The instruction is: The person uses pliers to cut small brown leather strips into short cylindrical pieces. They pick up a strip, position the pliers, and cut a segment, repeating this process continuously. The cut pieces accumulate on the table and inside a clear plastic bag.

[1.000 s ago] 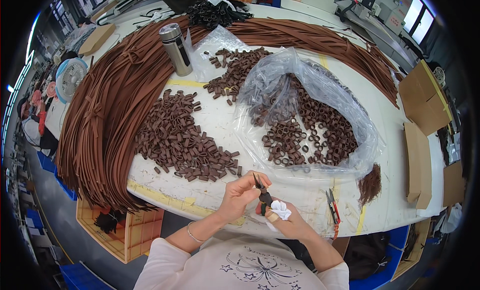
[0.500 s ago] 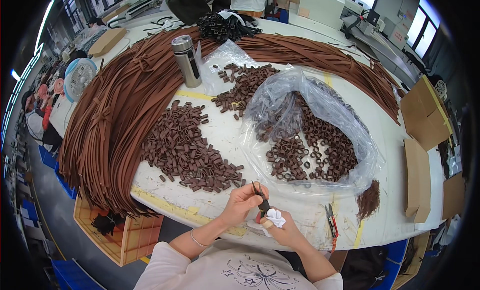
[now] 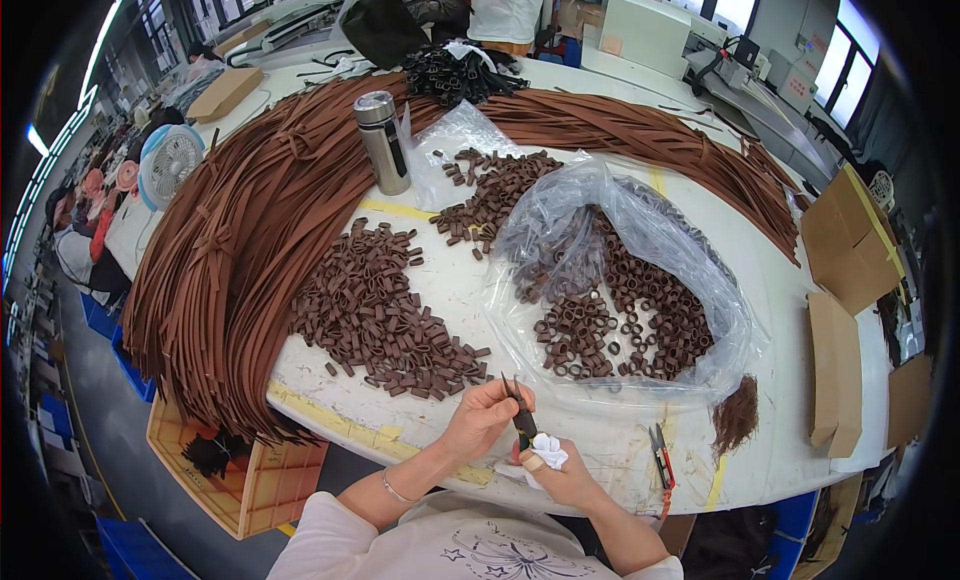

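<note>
My right hand (image 3: 568, 478) is closed around a pair of dark pliers (image 3: 523, 420), with a crumpled white cloth (image 3: 547, 449) bunched at the handles. The narrow jaws point up and away from me, slightly apart. Beside them, my left hand (image 3: 477, 423) is closed in a pinch; whatever sits between its fingers is hidden. Just beyond the hands lies a heap of small brown strap loops (image 3: 378, 315), with a second heap of loops (image 3: 498, 188) farther off. A clear plastic bag (image 3: 725, 375) lies open at the right, holding many rounder brown loops.
Long brown straps (image 3: 235, 260) cover the table's left and far sides. A steel flask (image 3: 384, 152) stands by them. Red-handled snips (image 3: 661, 458) and a clump of brown threads (image 3: 737, 416) lie at the right, near cardboard boxes (image 3: 836, 375). Across the table stands a co-worker (image 3: 500, 18).
The view has shifted slightly, so the table sits a little lower. Both hands keep nearly the same pose around the pliers. A co-worker's arm now shows at the far edge.
</note>
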Demonstrator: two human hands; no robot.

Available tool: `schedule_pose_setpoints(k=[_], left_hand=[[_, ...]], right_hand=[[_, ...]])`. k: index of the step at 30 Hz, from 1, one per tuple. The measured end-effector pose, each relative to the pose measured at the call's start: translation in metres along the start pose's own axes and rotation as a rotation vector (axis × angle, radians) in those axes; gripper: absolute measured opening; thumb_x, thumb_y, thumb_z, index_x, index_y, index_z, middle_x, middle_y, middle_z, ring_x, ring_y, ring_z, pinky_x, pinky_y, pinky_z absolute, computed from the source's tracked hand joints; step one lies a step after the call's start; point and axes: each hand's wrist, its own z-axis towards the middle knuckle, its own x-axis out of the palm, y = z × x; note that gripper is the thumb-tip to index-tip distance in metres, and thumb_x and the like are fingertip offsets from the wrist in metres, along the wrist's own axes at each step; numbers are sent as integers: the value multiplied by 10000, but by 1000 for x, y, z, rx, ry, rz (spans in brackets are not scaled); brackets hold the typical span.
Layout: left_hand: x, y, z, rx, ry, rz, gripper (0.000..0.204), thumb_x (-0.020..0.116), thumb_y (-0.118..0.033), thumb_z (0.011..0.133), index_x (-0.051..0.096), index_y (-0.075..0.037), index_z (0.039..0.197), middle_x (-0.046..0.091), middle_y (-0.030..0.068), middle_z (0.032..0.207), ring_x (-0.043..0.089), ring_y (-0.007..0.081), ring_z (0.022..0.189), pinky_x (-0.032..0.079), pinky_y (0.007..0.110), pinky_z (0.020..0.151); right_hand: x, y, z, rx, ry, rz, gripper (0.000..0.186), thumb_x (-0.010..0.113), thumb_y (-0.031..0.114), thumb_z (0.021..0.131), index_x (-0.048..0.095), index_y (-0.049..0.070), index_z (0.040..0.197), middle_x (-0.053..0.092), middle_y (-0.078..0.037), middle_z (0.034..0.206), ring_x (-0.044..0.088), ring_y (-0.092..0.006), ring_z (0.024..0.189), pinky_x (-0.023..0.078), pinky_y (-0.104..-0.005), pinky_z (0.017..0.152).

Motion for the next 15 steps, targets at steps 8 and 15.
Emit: schedule_pose_setpoints(k=[8,15], left_hand=[[-3,1,-1,7,24,-20,189,590,-192,782,565,-19,854,542,68,852,467,127,806,353,268,745],[-2,-2,-2,-1,34,14,256,615,-256,759,563,-24,854,522,85,822,458,156,800,355,272,710]], right_hand=[[0,-1,1,3,11,-17,190,530,202,821,570,19,853,501,34,681,420,-48,609,351,-195,538],[-6,32,1,221,109,84,218,515,216,834,559,38,953,538,15,819,448,-56,708,372,-212,616]])
